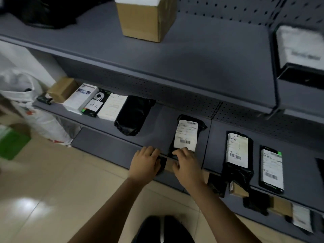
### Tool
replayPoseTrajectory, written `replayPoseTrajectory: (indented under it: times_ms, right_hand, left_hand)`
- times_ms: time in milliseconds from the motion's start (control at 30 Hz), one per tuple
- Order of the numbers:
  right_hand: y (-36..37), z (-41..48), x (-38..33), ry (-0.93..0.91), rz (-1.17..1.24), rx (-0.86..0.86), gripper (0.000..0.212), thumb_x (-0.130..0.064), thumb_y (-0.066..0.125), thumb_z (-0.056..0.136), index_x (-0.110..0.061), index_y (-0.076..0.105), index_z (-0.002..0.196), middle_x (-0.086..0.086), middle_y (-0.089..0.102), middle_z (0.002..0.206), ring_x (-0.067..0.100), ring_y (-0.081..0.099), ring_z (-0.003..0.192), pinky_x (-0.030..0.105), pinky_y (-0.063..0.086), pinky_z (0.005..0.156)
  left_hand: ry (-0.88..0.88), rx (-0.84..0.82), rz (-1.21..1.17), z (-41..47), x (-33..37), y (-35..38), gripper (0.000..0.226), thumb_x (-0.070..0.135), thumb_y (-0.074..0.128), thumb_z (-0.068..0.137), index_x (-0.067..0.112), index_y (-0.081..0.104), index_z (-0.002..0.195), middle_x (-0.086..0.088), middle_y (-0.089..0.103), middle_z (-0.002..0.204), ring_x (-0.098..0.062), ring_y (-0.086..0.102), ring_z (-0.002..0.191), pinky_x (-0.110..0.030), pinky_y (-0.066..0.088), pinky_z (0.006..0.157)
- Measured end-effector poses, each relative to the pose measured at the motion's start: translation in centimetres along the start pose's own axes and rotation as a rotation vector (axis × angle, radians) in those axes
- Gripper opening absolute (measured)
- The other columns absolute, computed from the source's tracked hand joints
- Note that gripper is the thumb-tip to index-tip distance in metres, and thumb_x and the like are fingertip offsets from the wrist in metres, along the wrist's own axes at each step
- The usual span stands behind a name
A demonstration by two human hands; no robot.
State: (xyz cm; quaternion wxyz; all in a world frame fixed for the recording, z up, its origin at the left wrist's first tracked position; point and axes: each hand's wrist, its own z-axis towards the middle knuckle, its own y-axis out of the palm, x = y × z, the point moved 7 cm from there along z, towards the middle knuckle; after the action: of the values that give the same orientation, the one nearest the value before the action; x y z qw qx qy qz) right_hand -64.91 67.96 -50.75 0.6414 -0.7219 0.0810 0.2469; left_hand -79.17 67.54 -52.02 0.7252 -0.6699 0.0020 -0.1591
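Nearest you, your left hand rests on the front lip of the shelf, fingers bent over the edge. A dark thing shows just under its palm. Whether you hold it or only lean there cannot be told.

Just right of it, your right hand has its curved fingertips on the near end of the black parcel, touching the near edge of its white label. The thumb sits lower, at the shelf lip. Whether it has come under the parcel to make a pinch cannot be told.

The parcel lies flat on the shelf and runs straight away from your fingertips. It looks like a thin plastic mailer around something slim. Expect it to be light, slick and crinkly, with a loose skin that may slide over a stiffer core. Don't take it by the wrinkled corners, since the film will likely stretch or slip. Take the near end across its full width, fingers on the label and thumb beneath, so you grip the firm contents.

Beyond your left hand, well apart from the grip, lies an unlabelled black bag. Off to the right of your grip lies a second parcel. Farthest, on the shelf above, stands a cardboard box.
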Motion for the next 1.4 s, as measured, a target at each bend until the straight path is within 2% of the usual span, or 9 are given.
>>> replayPoseTrajectory:
  times_ms: [67, 133, 400, 567, 767, 1000, 1167, 1300, 1400]
  right_hand:
    - [-0.7, -0.7, -2.5, -0.04, -0.02, -0.033, 0.027, -0.019, 0.056, 0.093, -0.014, 0.058, 0.12, 0.007, 0.054, 0.12, 0.026, 0.05, 0.113, 0.034, 0.043, 0.094]
    - [-0.7, -1.1, -4.7, -0.08, -0.023, -0.048, 0.024, -0.02, 0.058, 0.093, -0.014, 0.06, 0.116, 0.007, 0.055, 0.118, 0.027, 0.051, 0.111, 0.035, 0.043, 0.092]
    - [1.5, -0.7, -12.3, -0.08, -0.078, -0.041, 0.023, -0.03, 0.054, 0.095, -0.024, 0.054, 0.117, 0.0, 0.052, 0.117, 0.024, 0.052, 0.109, 0.041, 0.049, 0.086]
    - [2.7, 0.0, -17.3, -0.016, -0.048, 0.036, 0.028, -0.025, 0.056, 0.095, -0.018, 0.057, 0.122, 0.004, 0.054, 0.118, 0.024, 0.048, 0.115, 0.033, 0.043, 0.094]
    - [4.5, 0.2, -21.0, 0.104, -0.005, 0.151, 0.027, -0.018, 0.065, 0.089, -0.01, 0.064, 0.115, 0.009, 0.061, 0.11, 0.028, 0.056, 0.108, 0.036, 0.048, 0.09]
    - [6.8, 1.9, -21.1, 0.249, 0.045, 0.177, 0.021, -0.017, 0.066, 0.088, -0.009, 0.066, 0.107, 0.009, 0.062, 0.106, 0.028, 0.057, 0.104, 0.035, 0.048, 0.086]
    - [8.6, 4.5, -18.8, 0.312, 0.1, 0.169, 0.018, -0.012, 0.069, 0.085, -0.007, 0.067, 0.102, 0.012, 0.062, 0.1, 0.032, 0.06, 0.097, 0.037, 0.052, 0.08]
    - [10.4, 7.9, -16.3, 0.343, 0.117, 0.149, 0.025, -0.016, 0.065, 0.089, -0.007, 0.065, 0.112, 0.012, 0.06, 0.11, 0.029, 0.06, 0.102, 0.04, 0.053, 0.084]
    - [11.6, 10.4, -14.3, 0.394, 0.181, 0.174, 0.032, -0.025, 0.062, 0.093, -0.009, 0.06, 0.12, 0.01, 0.056, 0.118, 0.026, 0.061, 0.102, 0.037, 0.053, 0.084]
  left_hand:
    - [-0.014, -0.013, 0.026, -2.0, -0.6, -2.2, 0.03, 0.033, 0.049, 0.08, 0.018, 0.066, 0.1, -0.001, 0.06, 0.085, -0.025, 0.059, 0.075, -0.033, 0.046, 0.061]
    - [-0.013, -0.008, 0.039, -3.8, -1.4, -4.3, 0.034, 0.035, 0.044, 0.08, 0.018, 0.066, 0.099, -0.001, 0.059, 0.084, -0.025, 0.058, 0.073, -0.033, 0.045, 0.061]
    - [-0.04, -0.002, 0.054, -7.9, -8.0, -9.1, 0.032, 0.034, 0.042, 0.082, 0.016, 0.065, 0.095, -0.001, 0.06, 0.082, -0.026, 0.059, 0.073, -0.034, 0.046, 0.06]
    - [0.077, 0.067, 0.056, -8.5, -13.3, -12.2, 0.025, 0.029, 0.044, 0.079, 0.013, 0.062, 0.085, -0.004, 0.058, 0.077, -0.029, 0.058, 0.07, -0.035, 0.044, 0.057]
    - [0.187, 0.113, 0.014, -8.6, -18.7, -14.2, 0.02, 0.031, 0.048, 0.08, 0.015, 0.061, 0.084, -0.003, 0.059, 0.078, -0.028, 0.057, 0.073, -0.034, 0.044, 0.061]
    - [0.192, 0.001, -0.044, -6.2, -22.0, -12.4, 0.03, 0.034, 0.045, 0.083, 0.017, 0.067, 0.095, -0.002, 0.065, 0.087, -0.026, 0.062, 0.08, -0.036, 0.05, 0.067]
    - [0.157, -0.055, -0.077, -3.1, -23.1, -9.7, 0.026, 0.029, 0.057, 0.081, 0.015, 0.067, 0.101, -0.005, 0.066, 0.092, -0.027, 0.064, 0.085, -0.038, 0.053, 0.07]
    - [0.156, -0.065, -0.086, 0.3, -23.8, -6.9, 0.032, 0.03, 0.056, 0.084, 0.013, 0.065, 0.109, -0.007, 0.066, 0.098, -0.029, 0.063, 0.09, -0.039, 0.053, 0.075]
    - [0.137, -0.091, -0.141, 2.6, -24.8, -4.1, 0.037, 0.028, 0.056, 0.092, 0.014, 0.057, 0.127, -0.007, 0.061, 0.118, -0.029, 0.056, 0.108, -0.04, 0.048, 0.088]
